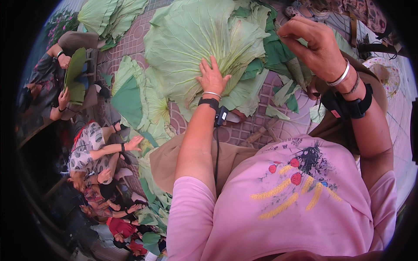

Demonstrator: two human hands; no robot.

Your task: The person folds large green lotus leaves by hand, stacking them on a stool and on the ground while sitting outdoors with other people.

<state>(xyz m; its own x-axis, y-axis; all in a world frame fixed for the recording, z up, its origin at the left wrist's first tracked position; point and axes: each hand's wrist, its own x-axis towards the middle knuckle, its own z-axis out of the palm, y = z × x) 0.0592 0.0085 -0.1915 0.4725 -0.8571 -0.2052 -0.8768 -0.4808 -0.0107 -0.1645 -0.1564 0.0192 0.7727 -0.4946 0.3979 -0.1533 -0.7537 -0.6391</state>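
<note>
My left hand [213, 80] lies flat, fingers spread, on a large pale green lotus leaf [186, 45]. That leaf tops a stack of broad leaves with raised veins, some edges wilted and brownish. To the right, my right hand [312, 47] is raised above darker green leaves [277, 47]. Its fingers and thumb are loosely curved with a gap between them, and no object shows in it. Both wrists wear bangles and black straps. Below my left hand, a small black device [221, 115] with a cable sits at the wrist.
Torn leaf pieces [287, 96] lie on patterned paving [254, 127] near a low wooden stool [261, 132]. More leaf piles [130, 94] extend leftward. A person at left holds a folded leaf [76, 76]; another person's hand [134, 143] reaches over leaves. Several other people sit at lower left.
</note>
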